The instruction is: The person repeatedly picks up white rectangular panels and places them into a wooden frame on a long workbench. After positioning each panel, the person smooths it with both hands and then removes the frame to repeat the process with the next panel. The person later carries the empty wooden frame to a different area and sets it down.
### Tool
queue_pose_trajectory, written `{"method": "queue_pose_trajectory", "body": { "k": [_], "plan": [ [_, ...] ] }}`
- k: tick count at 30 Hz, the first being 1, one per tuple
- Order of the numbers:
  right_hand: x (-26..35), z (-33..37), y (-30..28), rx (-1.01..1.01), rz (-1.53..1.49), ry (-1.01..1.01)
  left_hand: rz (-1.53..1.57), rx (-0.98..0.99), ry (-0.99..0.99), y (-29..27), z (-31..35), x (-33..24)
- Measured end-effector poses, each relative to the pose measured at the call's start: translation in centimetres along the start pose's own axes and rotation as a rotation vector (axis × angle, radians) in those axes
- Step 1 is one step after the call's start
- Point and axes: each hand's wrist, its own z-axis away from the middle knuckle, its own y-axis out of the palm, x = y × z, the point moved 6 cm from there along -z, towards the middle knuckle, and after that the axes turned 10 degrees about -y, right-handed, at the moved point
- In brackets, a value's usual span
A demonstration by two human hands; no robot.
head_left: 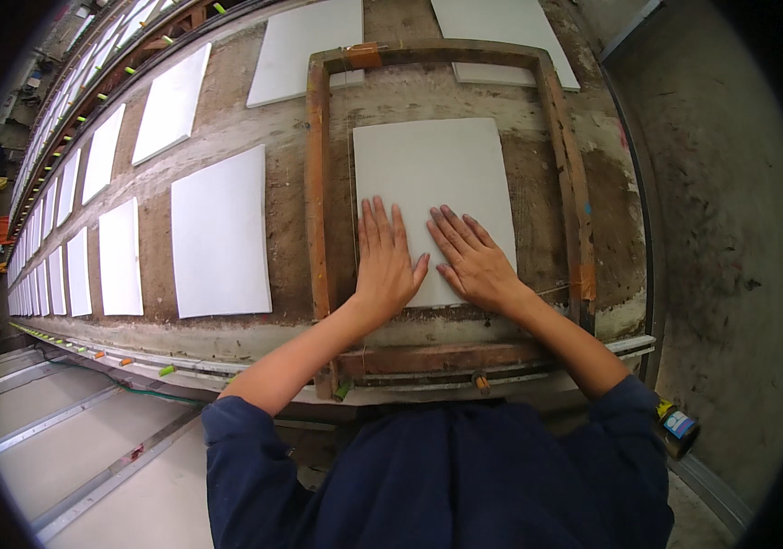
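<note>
Hands first: I see my left hand [385,261] and my right hand [474,261] both lying palm-down on the pale grey rectangular sheet [433,188], side by side, thumbs angled toward each other and nearly meeting. The fingers [380,220] of each hand are stretched out flat and slightly spread, pressing on the sheet's near half rather than gripping anything. That sheet lies inside the worn rectangular wooden frame [316,192], well within its side rails, with its near edge close to the frame's front rail just past my wrists. An orange block [364,55] sits at the frame's far left corner.

Frame and sheet rest on the long, stained, dirt-brown counter [286,233], which runs off to my left and curves with the lens. Just beside the frame on the left lies a white rectangular sheet [219,233], apart from the rail, and more white sheets [120,258] follow it in two rows down the counter into the distance. Two further white sheets lie beyond the frame's far rail, one [305,46] partly under its left corner, the other [501,37] to the right.

My dark blue sleeves [245,439] fill the lower edge. A small cylindrical container with a blue and yellow label [677,425] sits by my right elbow, against the grey wall [721,201] that closes the counter's right end.
</note>
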Motion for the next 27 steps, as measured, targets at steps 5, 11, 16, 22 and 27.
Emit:
{"method": "queue_pose_trajectory", "body": {
  "k": [5, 11, 16, 22, 27],
  "plan": [
    [-6.6, -5.0, 0.6, -0.014, 0.033, -0.081, -0.078, -0.101, 0.029, 1.3, -8.7, 1.0],
    [-16.3, -10.5, 0.6, -0.154, 0.202, 0.241, -0.001, -0.244, -0.091, 2.1, -17.7, 3.5],
    [-17.6, -6.9, 0.5, -0.344, 0.257, 0.641, 0.036, -0.297, -0.136, 1.9, -15.1, 4.6],
    [-8.5, 0.9, 0.3, -0.295, 0.147, 0.570, 0.103, -0.079, -0.110, 0.5, -4.5, 2.8],
    [-1.9, 2.7, 0.1, -0.116, 0.165, 0.438, 0.128, 0.063, -0.007, -0.1, 1.0, -0.1]
  ]
}}
